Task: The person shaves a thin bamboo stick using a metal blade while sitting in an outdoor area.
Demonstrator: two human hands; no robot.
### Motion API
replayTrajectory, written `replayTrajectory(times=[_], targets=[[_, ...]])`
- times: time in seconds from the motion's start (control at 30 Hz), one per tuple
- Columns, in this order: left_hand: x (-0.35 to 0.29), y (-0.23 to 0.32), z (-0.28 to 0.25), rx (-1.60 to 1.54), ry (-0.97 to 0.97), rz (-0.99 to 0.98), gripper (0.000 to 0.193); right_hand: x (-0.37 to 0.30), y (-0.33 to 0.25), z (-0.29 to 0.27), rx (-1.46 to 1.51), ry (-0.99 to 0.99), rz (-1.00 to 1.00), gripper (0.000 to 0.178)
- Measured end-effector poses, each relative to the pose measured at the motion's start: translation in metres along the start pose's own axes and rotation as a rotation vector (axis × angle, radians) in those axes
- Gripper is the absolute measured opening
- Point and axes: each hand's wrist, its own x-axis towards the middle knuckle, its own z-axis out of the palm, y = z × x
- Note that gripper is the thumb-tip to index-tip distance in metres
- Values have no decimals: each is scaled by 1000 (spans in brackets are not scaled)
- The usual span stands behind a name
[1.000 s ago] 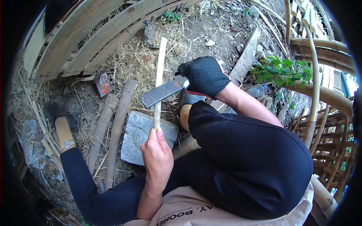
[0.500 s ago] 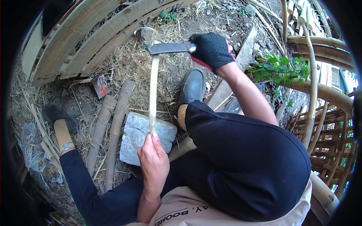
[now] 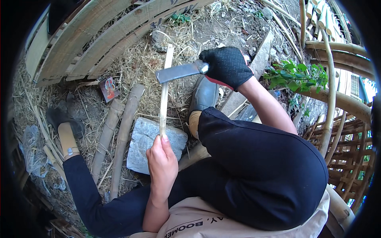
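Note:
My bare left hand (image 3: 162, 160) is closed round the lower end of a pale, narrow bamboo strip (image 3: 164, 107), which points away from me. In a black and red glove, my right hand (image 3: 227, 67) grips a knife with a broad, blunt-ended blade (image 3: 178, 73); its handle is mostly hidden in the fist. The blade lies across the strip in its upper half, and the strip's far end shows beyond it. Below the strip's near part sits a rough grey stone block (image 3: 154, 144), just ahead of my left hand.
Two bamboo poles (image 3: 124, 135) lie left of the stone. Wooden slats (image 3: 103, 43) stand at the far left, near a small printed packet (image 3: 108, 89). A leafy plant (image 3: 295, 75) and a bamboo frame (image 3: 328, 91) are at the right. Straw covers the ground.
The blade has come down the strip toward me, from near its far end, and tilted slightly. My left hand has stayed almost in place.

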Motion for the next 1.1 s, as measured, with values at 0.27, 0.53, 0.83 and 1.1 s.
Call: replayTrajectory(times=[0.27,0.53,0.83,1.1], targets=[[0,6,1,-25,-8,14,36,-15,-28,-5,35,-184,-162,19],[-14,17,2,-21,-44,57,36,22,48,-18,-265,-78,212,22],[5,-15,-8,-317,-166,-175,40,-19,34,-22,142,-108,420,45],[14,-32,-5,-574,-216,-318,35,-53,27,-12,3,-191,227,43]])
